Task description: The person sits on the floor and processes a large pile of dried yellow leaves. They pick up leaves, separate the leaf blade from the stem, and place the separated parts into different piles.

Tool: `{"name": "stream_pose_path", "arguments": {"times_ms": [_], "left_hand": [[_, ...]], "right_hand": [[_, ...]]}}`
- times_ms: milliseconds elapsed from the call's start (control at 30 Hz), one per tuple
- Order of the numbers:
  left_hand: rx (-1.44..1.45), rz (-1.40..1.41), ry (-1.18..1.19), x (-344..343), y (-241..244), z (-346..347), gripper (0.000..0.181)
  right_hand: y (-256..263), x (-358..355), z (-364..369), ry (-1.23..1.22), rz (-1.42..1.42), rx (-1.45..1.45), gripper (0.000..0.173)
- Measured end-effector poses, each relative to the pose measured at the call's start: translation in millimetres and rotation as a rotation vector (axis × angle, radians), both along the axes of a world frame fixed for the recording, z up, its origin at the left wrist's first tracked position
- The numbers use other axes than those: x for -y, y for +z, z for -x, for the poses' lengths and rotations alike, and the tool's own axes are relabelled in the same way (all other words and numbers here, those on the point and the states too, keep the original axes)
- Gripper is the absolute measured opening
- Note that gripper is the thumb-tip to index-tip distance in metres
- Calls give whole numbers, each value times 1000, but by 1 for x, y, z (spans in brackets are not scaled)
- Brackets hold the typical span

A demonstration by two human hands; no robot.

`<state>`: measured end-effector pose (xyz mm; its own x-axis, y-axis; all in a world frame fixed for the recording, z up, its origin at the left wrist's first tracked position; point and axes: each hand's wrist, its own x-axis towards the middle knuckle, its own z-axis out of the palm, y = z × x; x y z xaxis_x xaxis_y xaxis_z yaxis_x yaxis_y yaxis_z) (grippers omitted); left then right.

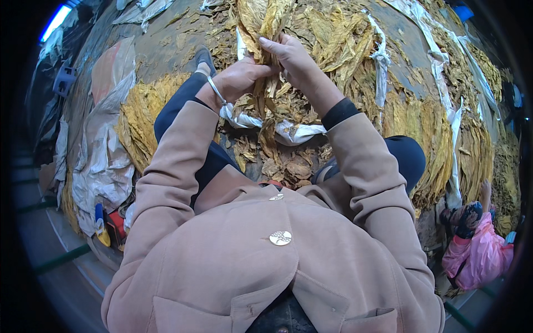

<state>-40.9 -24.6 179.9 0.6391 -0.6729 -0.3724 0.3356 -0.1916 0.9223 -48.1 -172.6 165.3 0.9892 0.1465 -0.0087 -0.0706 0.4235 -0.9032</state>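
In front of me, both hands grip one bunch of dried yellow-brown tobacco leaves (pixel 260 18). My left hand (pixel 236 79), with a metal bangle at its wrist, closes around the lower, narrow end of the bunch. Just above and to the right, my right hand (pixel 296 61) pinches the same bunch, its thumb lying across the leaves. Darker leaf ends hang below the hands, over a twisted white cloth strip (pixel 297 132). Loose yellow leaves (pixel 341 41) lie spread beyond my right hand. The fingers' far sides are hidden by the leaves.
Stacked tobacco leaves (pixel 145 112) lie by my left leg, and another row (pixel 412 141) on the right. Knotted white strips (pixel 379 62) cross the floor sheet. Crumpled white sheeting (pixel 102 166) is at left. A person in pink (pixel 479 254) sits at lower right.
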Motion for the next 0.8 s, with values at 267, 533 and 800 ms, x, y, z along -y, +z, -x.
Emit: {"name": "stream_pose_path", "arguments": {"times_ms": [267, 533, 800], "left_hand": [[-24, 123, 73, -11, 13, -18, 34], [111, 16, -146, 2, 30, -2, 36], [532, -163, -290, 38, 23, -14, 28]], "right_hand": [[26, 17, -12, -133, -49, 21, 22], [53, 9, -5, -270, -145, -100, 26], [65, 38, 6, -309, -228, -17, 47]]}}
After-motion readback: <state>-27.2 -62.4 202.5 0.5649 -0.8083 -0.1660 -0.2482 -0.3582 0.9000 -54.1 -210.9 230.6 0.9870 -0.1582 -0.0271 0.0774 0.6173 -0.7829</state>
